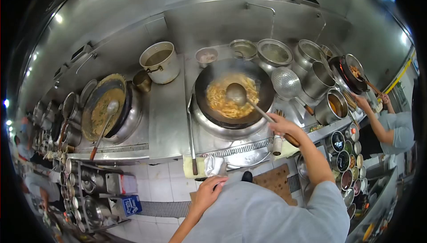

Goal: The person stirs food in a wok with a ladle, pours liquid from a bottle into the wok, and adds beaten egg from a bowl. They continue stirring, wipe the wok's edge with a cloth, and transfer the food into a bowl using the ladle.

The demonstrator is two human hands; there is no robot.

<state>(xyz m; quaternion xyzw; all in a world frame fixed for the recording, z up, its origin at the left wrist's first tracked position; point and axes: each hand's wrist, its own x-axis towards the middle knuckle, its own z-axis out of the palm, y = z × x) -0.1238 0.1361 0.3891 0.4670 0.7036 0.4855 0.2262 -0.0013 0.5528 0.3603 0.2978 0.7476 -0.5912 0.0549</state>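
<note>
My right hand (284,128) is closed around the wooden-ended handle of a long ladle (236,94). The ladle's round bowl rests in the middle of a large dark wok (204,111), among pale strips of food in yellowish, steaming broth (222,105). My left hand (209,193) is in front of my body, below the stove edge. Its fingers are loosely bent with the thumb apart, and a dark patch shows between them that I cannot make out. Nearest to it are a white cloth (215,166) and a yellow cloth (189,166) on the front edge.
A perforated strainer (286,83) lies right of the wok, near several metal pots (329,109). On the left, a second wok (123,120) holds brownish food and a ladle (112,107). A tall pot (161,62) stands between. Another person (393,129) works at the far right.
</note>
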